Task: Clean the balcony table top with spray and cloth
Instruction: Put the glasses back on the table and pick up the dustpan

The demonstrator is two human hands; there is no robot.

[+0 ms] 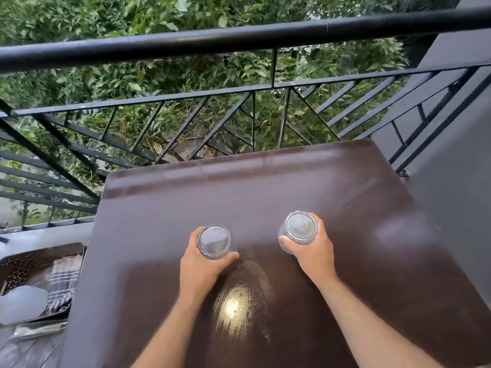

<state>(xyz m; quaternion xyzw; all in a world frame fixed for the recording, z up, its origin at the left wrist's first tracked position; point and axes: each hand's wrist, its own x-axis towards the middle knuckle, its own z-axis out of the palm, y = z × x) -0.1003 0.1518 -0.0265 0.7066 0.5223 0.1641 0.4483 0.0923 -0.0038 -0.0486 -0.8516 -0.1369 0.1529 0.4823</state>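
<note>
The dark brown table top [265,192] fills the middle of the head view and shines wet near its front. My left hand [200,264] grips a clear drinking glass [214,240] at the table's middle. My right hand [313,251] grips a second clear glass [301,227] a little farther back and to the right. Both glasses are seen from above. Whether they rest on the table or hang just above it I cannot tell. A striped cloth [63,285] lies on a seat at the lower left. No spray bottle is in view.
A black metal railing [239,38] runs along the far and left sides of the table, with green foliage beyond. A grey wall [451,181] stands on the right. The perforated chair seat [24,264] at lower left also holds a white rounded object [22,304].
</note>
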